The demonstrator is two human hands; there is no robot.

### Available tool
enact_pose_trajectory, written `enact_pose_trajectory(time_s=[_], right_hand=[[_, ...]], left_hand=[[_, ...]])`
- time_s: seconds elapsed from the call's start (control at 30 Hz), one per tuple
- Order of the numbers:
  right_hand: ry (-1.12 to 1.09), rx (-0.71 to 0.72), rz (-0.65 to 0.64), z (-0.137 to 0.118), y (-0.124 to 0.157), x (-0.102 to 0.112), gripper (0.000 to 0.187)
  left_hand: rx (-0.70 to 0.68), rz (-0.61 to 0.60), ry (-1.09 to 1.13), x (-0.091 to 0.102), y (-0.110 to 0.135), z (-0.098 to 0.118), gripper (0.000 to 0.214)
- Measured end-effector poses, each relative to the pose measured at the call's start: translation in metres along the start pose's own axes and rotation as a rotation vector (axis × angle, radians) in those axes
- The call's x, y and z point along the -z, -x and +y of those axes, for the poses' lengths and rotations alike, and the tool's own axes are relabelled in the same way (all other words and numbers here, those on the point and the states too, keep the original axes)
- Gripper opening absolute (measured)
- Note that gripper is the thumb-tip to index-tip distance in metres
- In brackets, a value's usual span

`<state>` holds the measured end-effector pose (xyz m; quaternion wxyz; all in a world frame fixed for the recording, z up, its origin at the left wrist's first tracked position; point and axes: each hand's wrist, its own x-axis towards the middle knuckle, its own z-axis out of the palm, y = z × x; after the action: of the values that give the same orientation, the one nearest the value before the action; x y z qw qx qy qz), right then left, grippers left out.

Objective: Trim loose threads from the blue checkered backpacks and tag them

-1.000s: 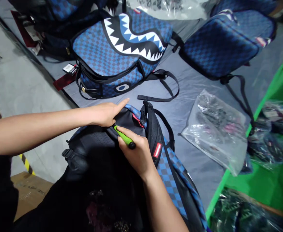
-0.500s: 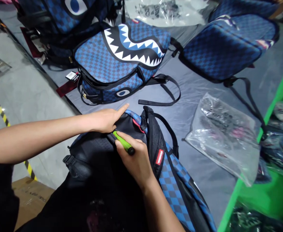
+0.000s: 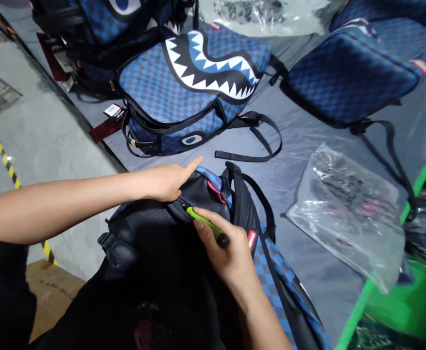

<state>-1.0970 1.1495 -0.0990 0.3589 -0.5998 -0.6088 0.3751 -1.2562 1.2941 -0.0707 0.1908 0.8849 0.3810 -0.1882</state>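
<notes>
A black and blue-checkered backpack (image 3: 150,243) lies back-up in front of me at the table's near edge. My left hand (image 3: 165,181) presses down on its top, fingers together and the forefinger stretched toward the blue carry handle (image 3: 213,179). My right hand (image 3: 230,253) is closed round a green tool with a black end (image 3: 207,224), whose tip touches the black fabric just below my left hand. A red label (image 3: 251,239) shows on the shoulder strap beside my right hand.
A blue-checkered backpack with a shark mouth (image 3: 194,87) lies beyond on the grey table (image 3: 293,175), another (image 3: 358,68) at the back right, more at the back left. A clear plastic bag (image 3: 347,209) lies right. A green bin edge (image 3: 398,301) stands at the right. Concrete floor with hazard tape (image 3: 1,155) is left.
My right hand with the green tool has slid a little to the right and down along the backpack's top. My left hand keeps its place on the bag.
</notes>
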Motion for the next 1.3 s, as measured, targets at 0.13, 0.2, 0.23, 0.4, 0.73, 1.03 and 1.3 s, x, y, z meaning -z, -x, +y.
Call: enact_pose_trajectory(time_s=[0.13, 0.2, 0.23, 0.4, 0.73, 1.03, 1.3], right_hand=[[0.047, -0.016, 0.052, 0.000, -0.002, -0.004, 0.017], [0.061, -0.005, 0.072, 0.002, -0.004, -0.010, 0.015], [0.061, 0.011, 0.072, 0.003, -0.005, -0.012, 0.015], [0.041, 0.090, 0.085, 0.009, -0.007, -0.017, 0.025], [0.143, 0.106, 0.102, 0.004, -0.005, -0.019, 0.028], [0.215, 0.092, 0.117, 0.000, -0.004, -0.022, 0.024], [0.211, 0.110, 0.118, -0.003, -0.006, -0.022, 0.025]], left_hand=[[0.013, -0.011, 0.003, 0.001, 0.001, 0.002, 0.099], [0.015, -0.016, 0.003, 0.002, 0.001, 0.002, 0.099], [0.014, -0.016, 0.005, 0.002, 0.001, 0.002, 0.099], [0.008, -0.014, 0.012, 0.001, 0.001, 0.000, 0.100], [-0.006, 0.016, 0.013, -0.002, -0.001, -0.001, 0.100], [0.001, 0.017, -0.007, 0.000, 0.001, 0.001, 0.098], [0.012, 0.010, 0.004, 0.000, 0.001, 0.001, 0.097]])
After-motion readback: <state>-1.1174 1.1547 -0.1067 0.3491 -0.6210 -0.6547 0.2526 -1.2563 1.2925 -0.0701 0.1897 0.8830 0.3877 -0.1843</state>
